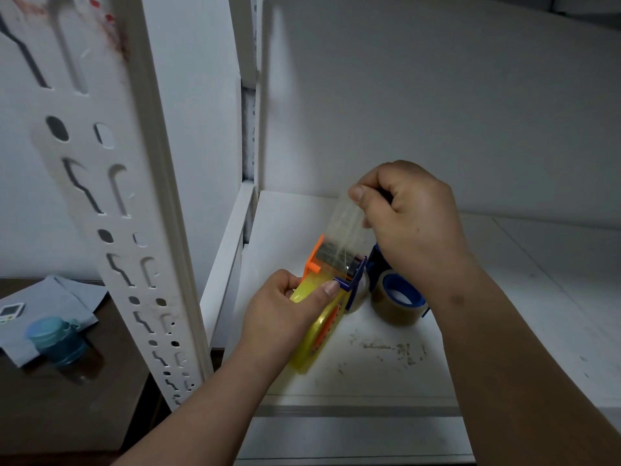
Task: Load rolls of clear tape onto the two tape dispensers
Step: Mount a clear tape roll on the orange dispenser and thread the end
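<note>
My left hand grips a yellow tape dispenser with an orange front and a blue side piece, held just above the white shelf. My right hand pinches the free end of a clear tape strip and holds it stretched up from the dispenser's orange head. Behind my right wrist stands a second, blue dispenser with a roll of clear tape on its hub; part of it is hidden by my wrist.
A white perforated rack upright rises at the left. Beyond it a dark table bears a blue-lidded jar, grey paper and a small white device. The shelf's metal front edge runs below my arms. Dark scuffs mark the shelf.
</note>
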The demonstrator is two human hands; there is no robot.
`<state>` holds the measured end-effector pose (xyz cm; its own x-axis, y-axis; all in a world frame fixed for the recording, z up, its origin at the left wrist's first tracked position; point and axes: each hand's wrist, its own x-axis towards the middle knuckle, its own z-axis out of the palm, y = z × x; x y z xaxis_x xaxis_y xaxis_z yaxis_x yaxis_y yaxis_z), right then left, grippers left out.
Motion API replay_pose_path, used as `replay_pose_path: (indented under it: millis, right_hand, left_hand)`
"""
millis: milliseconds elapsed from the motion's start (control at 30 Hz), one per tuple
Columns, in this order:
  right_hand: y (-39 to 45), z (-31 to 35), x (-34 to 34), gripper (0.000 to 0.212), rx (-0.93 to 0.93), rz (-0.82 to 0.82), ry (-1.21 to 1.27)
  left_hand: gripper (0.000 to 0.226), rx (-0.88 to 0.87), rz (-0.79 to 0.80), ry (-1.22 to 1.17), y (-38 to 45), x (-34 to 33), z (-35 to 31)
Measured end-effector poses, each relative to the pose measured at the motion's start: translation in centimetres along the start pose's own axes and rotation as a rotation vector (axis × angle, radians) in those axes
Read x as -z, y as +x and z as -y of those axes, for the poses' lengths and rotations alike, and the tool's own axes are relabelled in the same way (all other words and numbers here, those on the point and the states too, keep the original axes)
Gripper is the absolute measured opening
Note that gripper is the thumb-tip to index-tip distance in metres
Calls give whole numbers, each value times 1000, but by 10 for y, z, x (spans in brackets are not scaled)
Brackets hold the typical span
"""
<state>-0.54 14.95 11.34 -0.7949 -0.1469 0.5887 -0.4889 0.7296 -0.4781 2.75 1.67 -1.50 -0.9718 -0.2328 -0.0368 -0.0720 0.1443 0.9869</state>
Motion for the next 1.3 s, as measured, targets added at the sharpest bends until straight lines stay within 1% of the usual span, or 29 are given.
replay_pose_path:
  millis: [67, 233, 333, 467, 567, 633, 767, 867, 1033, 1133, 1233, 1300]
  right_hand:
    - [-1, -1, -1, 20, -3, -7, 6]
    - [7, -7, -3, 19, -75, -5, 20]
    - [7, -5, -2, 19, -58, 17, -4]
    - [5, 1, 3, 19, -58, -49, 22]
    - [8, 4, 6, 20, -50, -43, 28]
    - [10, 3, 7, 20, -66, -22, 44]
    - [10, -2, 9, 19, -154, 2, 126]
    - [10, -6, 8, 18, -227, 21, 205]
    - [10, -12, -1, 18, -298, 68, 265]
    - [10, -17, -6, 17, -337, 74, 288]
    - [9, -22, -9, 15, -371, 67, 313]
    - [7, -22, -8, 14, -374, 59, 329]
  left_hand:
    - [40, 2, 27, 5, -1, 2, 0]
    - [36, 13, 172, -74, -6, 10, 1]
    - [32, 1, 152, -105, -7, 11, 4]
    - [33, -3, 106, -103, -5, 10, 6]
    - [36, -3, 87, -101, -4, 9, 7]
    - [40, -3, 81, -92, -4, 9, 7]
    - [31, -6, 92, -111, -4, 11, 10]
    - [42, -10, 111, -159, -5, 12, 14]
    - [50, 0, 108, -186, -6, 20, 17]
    - [66, 13, 108, -157, -6, 22, 17]
    - [64, 20, 118, -123, -7, 24, 18]
    - [68, 12, 126, -117, -7, 24, 19]
